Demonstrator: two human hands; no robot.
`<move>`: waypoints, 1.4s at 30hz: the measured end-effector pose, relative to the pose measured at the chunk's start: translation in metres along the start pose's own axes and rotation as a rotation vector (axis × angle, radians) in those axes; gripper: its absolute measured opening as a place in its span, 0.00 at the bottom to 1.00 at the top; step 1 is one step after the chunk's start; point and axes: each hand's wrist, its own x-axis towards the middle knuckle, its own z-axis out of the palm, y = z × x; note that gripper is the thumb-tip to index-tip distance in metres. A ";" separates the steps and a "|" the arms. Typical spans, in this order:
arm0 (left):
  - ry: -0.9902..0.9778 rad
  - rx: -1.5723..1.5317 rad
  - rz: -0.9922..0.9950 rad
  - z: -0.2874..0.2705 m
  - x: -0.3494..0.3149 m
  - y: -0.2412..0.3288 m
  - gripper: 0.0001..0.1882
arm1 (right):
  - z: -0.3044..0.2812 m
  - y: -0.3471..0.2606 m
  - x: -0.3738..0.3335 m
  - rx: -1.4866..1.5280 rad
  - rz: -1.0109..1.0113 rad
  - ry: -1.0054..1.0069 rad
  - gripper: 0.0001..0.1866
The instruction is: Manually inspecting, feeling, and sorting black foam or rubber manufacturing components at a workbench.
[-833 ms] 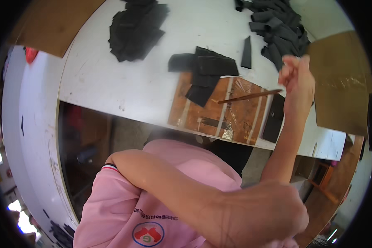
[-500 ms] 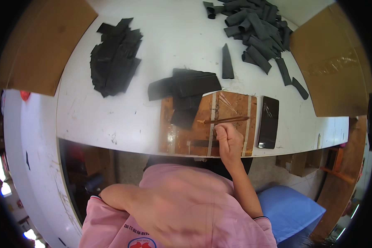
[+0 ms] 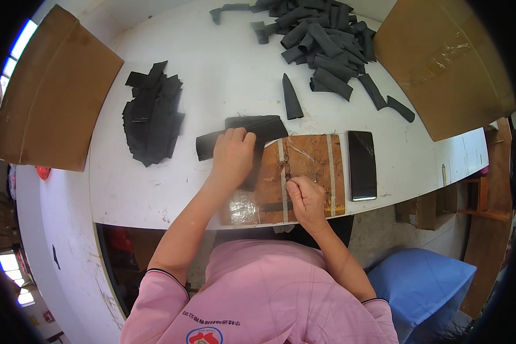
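Note:
My left hand (image 3: 233, 155) reaches onto a small stack of flat black fabric pieces (image 3: 264, 127), its fingers bent down and closed on the top piece. The fingertips are partly hidden against the dark cloth. The stack overlaps the left side of a brown board (image 3: 312, 150) with pale tape strips. Over the board's front, my right hand (image 3: 307, 200) is closed in a fist, thumb on top. A thin brown stick (image 3: 286, 168) shows just beyond the thumb, seen nearly end-on. The rest of it is hidden in the fist.
A larger pile of flat black pieces (image 3: 152, 117) lies left. Rolled black fabric tubes (image 3: 327, 46) heap at the back right; a single pointed black piece (image 3: 292, 98) lies nearer. A phone (image 3: 362, 166) sits right of the board. Cardboard flaps (image 3: 57, 86) stand at both sides.
My left hand has gone from in front of my chest to the black stack. The brown stick has turned from lying crosswise to pointing away. The whole view has tilted and shifted.

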 end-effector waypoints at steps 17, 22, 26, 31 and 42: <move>0.256 -1.253 -0.456 -0.050 -0.069 -0.008 0.06 | -0.008 -0.059 0.001 0.302 0.132 -0.272 0.12; -0.233 -1.366 -0.441 -0.065 -0.083 0.012 0.05 | -0.011 -0.066 0.001 0.555 0.201 -0.276 0.22; -0.304 -1.339 -0.423 -0.058 -0.084 0.030 0.05 | -0.007 -0.066 -0.008 0.680 0.267 -0.150 0.12; 0.073 -1.181 -0.501 -0.040 -0.080 0.067 0.07 | -0.012 -0.064 -0.008 0.357 0.191 -0.011 0.07; -0.024 -1.484 -0.560 -0.072 -0.087 0.096 0.12 | -0.022 -0.048 -0.007 -0.176 -0.279 0.158 0.08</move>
